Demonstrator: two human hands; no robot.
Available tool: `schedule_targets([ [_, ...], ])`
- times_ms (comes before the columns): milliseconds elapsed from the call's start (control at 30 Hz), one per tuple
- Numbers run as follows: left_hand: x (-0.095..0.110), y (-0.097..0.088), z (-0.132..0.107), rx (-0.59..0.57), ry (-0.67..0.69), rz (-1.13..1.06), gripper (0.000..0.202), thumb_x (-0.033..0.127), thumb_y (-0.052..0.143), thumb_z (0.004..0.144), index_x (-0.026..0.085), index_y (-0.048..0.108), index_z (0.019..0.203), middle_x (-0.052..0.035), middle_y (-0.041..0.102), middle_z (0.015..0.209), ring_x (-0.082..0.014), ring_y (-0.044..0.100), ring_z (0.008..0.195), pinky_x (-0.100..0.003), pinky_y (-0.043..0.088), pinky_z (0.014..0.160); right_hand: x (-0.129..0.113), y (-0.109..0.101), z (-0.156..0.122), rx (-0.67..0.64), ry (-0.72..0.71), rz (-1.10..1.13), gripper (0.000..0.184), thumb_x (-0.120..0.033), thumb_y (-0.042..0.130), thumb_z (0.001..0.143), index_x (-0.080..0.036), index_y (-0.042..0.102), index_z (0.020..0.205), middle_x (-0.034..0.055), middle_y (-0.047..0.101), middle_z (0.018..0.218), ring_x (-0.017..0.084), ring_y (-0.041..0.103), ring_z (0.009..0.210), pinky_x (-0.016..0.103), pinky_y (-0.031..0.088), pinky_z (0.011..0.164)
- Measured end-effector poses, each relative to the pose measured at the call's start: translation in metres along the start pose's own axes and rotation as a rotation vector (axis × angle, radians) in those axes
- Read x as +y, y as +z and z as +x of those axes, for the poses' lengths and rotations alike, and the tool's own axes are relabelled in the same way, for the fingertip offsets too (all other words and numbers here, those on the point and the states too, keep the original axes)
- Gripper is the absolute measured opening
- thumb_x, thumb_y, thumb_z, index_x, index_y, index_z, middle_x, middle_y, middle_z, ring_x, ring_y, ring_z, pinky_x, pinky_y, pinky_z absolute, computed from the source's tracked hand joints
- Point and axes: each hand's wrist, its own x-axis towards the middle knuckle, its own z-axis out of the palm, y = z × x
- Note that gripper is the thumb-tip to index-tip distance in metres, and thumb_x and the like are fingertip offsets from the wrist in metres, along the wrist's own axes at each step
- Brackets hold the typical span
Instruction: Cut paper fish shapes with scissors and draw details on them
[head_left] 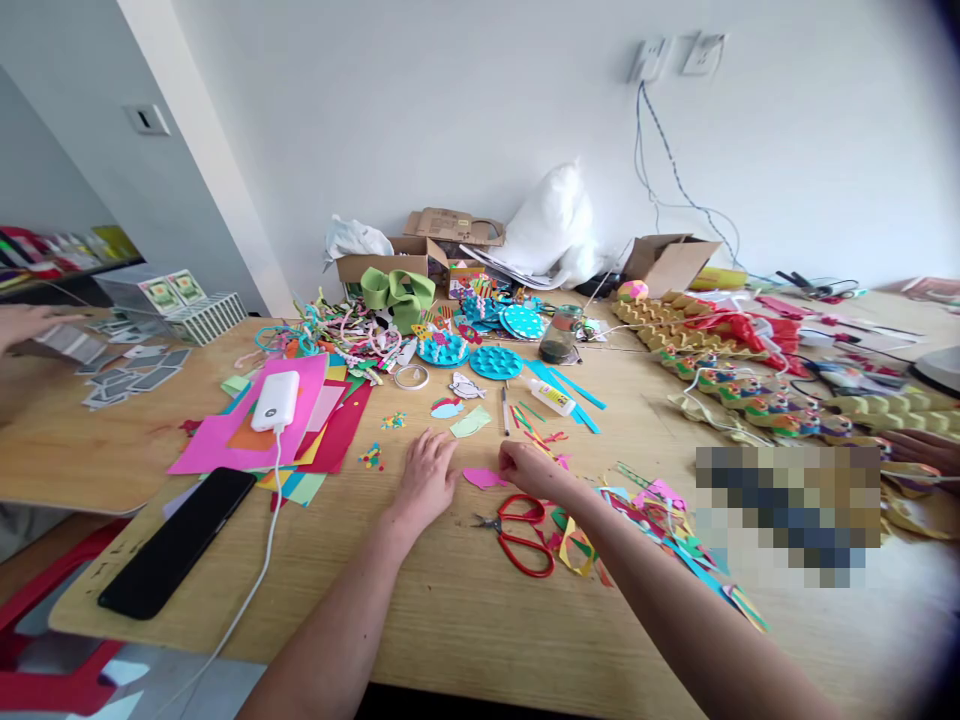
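My left hand (pixel 426 478) lies flat on the wooden table (pixel 465 610), fingers spread, holding nothing. Just to its right, my right hand (pixel 525 468) is curled in a pinch next to a pink paper cut-out (pixel 484 478); what its fingers hold, if anything, I cannot make out. Red-handled scissors (pixel 520 532) lie open just in front of my right hand. A pale green paper piece (pixel 470 424) and a paper fish (pixel 447 407) lie a little beyond my hands. A glue bottle (pixel 553 399) lies farther back right.
A black phone (pixel 178 541) and a white power bank (pixel 275 401) on pink paper sheets (pixel 247 440) sit at the left, joined to a white cable. Paper scraps (pixel 660 520) pile at the right. Another person's hand (pixel 22 322) is at the far left, another (pixel 926 447) at far right. Boxes and craft clutter fill the back.
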Motion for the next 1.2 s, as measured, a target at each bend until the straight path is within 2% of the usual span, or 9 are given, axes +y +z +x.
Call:
schedule_targets([
  [100,-0.002,0.001,0.0,0.01,0.001,-0.002,0.043,0.02,0.057,0.088,0.016,0.056,0.13,-0.0136,0.055,0.137,-0.0295,0.039,0.137,-0.05,0.031,0.115,-0.001,-0.005,0.005,-0.009,0.014,0.025,0.016,-0.005,0.057,0.08,-0.015,0.065,0.09,0.0041,0.07,0.085,0.015,0.063,0.078,0.021,0.041,0.064],
  [200,-0.004,0.001,0.0,0.019,-0.009,-0.002,0.044,0.018,0.058,0.086,0.017,0.056,0.13,-0.0137,0.055,0.137,-0.0296,0.039,0.137,-0.051,0.032,0.115,-0.005,-0.011,0.008,-0.021,0.016,0.015,0.013,-0.014,0.064,0.081,-0.015,0.065,0.094,0.0055,0.07,0.09,0.016,0.063,0.082,0.022,0.042,0.067],
  [333,-0.006,0.001,0.001,0.017,-0.037,0.007,0.046,0.014,0.057,0.084,0.015,0.056,0.13,-0.0132,0.056,0.137,-0.0302,0.04,0.136,-0.051,0.032,0.115,-0.012,-0.011,0.007,-0.08,0.015,-0.038,0.023,-0.026,0.081,0.07,-0.015,0.067,0.084,0.0089,0.071,0.09,0.023,0.065,0.089,0.027,0.043,0.071],
  [467,-0.006,0.001,0.001,0.025,-0.051,0.004,0.046,0.015,0.056,0.084,0.016,0.056,0.13,-0.0115,0.055,0.138,-0.0302,0.04,0.136,-0.05,0.032,0.115,-0.016,-0.005,0.001,-0.099,0.015,-0.062,0.015,-0.019,0.075,0.074,-0.016,0.068,0.087,0.0121,0.07,0.099,0.025,0.064,0.097,0.028,0.043,0.079],
  [633,-0.006,0.002,0.0,0.029,-0.055,-0.009,0.045,0.017,0.055,0.085,0.016,0.056,0.13,-0.0115,0.055,0.137,-0.0304,0.04,0.136,-0.05,0.032,0.115,-0.018,-0.001,-0.005,-0.083,0.012,-0.028,0.011,-0.01,0.064,0.077,-0.014,0.068,0.087,0.0121,0.07,0.099,0.023,0.064,0.096,0.027,0.042,0.079],
  [800,-0.009,0.004,0.0,0.078,-0.077,-0.016,0.044,0.014,0.054,0.085,0.018,0.057,0.128,-0.0107,0.057,0.135,-0.0292,0.042,0.134,-0.049,0.033,0.114,-0.013,-0.001,-0.001,-0.064,0.016,0.067,0.014,-0.006,0.063,0.074,-0.016,0.066,0.084,0.0042,0.071,0.081,0.016,0.064,0.076,0.022,0.041,0.063],
  [933,-0.012,0.003,0.002,0.135,-0.146,-0.005,0.041,0.013,0.053,0.085,0.015,0.057,0.125,-0.0121,0.06,0.127,-0.0277,0.049,0.127,-0.047,0.036,0.112,-0.011,-0.013,0.028,0.006,0.021,0.115,0.014,-0.01,0.062,0.079,-0.015,0.065,0.092,0.0034,0.072,0.083,0.013,0.063,0.074,0.02,0.041,0.061],
  [1067,-0.015,0.002,0.004,0.161,-0.18,-0.002,0.039,0.014,0.053,0.085,0.014,0.057,0.124,-0.0126,0.061,0.125,-0.0277,0.049,0.125,-0.046,0.037,0.111,-0.021,-0.024,0.077,0.078,0.022,0.098,0.011,-0.013,0.062,0.082,-0.015,0.067,0.092,0.0048,0.073,0.087,0.015,0.064,0.079,0.022,0.042,0.064],
  [1200,-0.016,0.001,0.003,0.148,-0.186,-0.006,0.04,0.013,0.053,0.085,0.018,0.057,0.124,-0.0111,0.061,0.126,-0.0277,0.049,0.126,-0.047,0.038,0.111,-0.025,-0.033,0.117,0.078,0.035,0.046,0.014,-0.016,0.065,0.085,-0.015,0.069,0.098,0.0054,0.072,0.097,0.017,0.066,0.09,0.024,0.046,0.073],
])
